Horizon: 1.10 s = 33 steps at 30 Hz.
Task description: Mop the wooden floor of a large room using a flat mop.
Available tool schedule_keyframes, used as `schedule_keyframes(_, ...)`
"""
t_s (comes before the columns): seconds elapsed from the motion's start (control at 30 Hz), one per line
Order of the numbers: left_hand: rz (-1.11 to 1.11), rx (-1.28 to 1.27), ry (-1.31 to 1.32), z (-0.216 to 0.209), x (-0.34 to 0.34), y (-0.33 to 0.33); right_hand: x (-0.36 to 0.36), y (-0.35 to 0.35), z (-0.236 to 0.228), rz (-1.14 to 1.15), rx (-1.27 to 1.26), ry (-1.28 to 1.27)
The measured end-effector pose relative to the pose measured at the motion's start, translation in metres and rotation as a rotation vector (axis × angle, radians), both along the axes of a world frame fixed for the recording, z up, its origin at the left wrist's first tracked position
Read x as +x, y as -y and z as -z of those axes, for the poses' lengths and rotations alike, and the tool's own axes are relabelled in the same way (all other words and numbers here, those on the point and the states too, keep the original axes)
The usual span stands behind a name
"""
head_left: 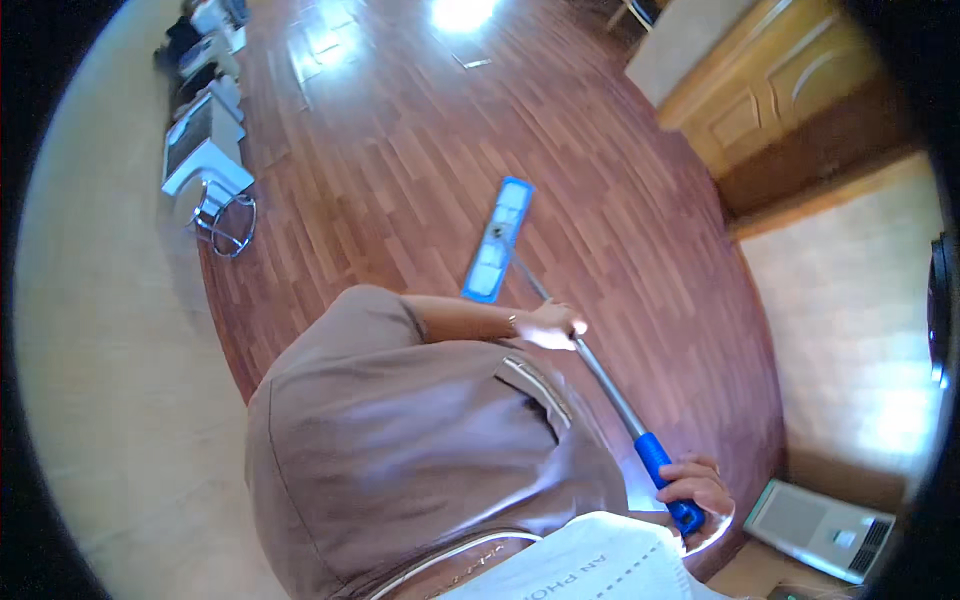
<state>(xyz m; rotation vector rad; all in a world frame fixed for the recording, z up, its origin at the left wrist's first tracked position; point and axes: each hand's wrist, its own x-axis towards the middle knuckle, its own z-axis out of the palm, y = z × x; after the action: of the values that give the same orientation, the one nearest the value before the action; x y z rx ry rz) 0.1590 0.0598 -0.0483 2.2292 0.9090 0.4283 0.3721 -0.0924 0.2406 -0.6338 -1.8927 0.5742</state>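
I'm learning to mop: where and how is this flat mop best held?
Probably with both hands: right hand around the thicker blue grip from the right, left hand on the slim metal pole from the left. The pole slants away to the flat mop head, leaving its grip end nearest.

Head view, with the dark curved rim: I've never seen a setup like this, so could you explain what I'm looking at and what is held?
There is no machine here, just a person's two bare hands. A wide fisheye camera on the person's head looks down, so straight edges bend and their grey-brown shirt fills the lower middle. The left hand grips a silver metal pole partway along; the right hand holds the blue cylindrical grip at its near end. At the far end, a flat, rectangular blue mop head with pale panels appears to rest on the reddish-brown, wood-patterned floor.
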Motion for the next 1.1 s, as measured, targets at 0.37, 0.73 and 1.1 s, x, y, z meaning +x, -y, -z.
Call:
schedule_keyframes(0.37,0.63,0.03,-0.062,-0.008,0.119,0.03,0.099,0.116,0.031,-0.449,-0.059,0.318)
schedule_keyframes(0.73,0.457,0.197,0.046,0.024,0.118,0.003,0.01,0.099,0.037,0.236,0.013,0.113)
schedule_keyframes(1.1,0.102,0.136,-0.067,0.076,0.022,-0.122,-0.086,-0.021,0.095,0.341,-0.095,-0.037)
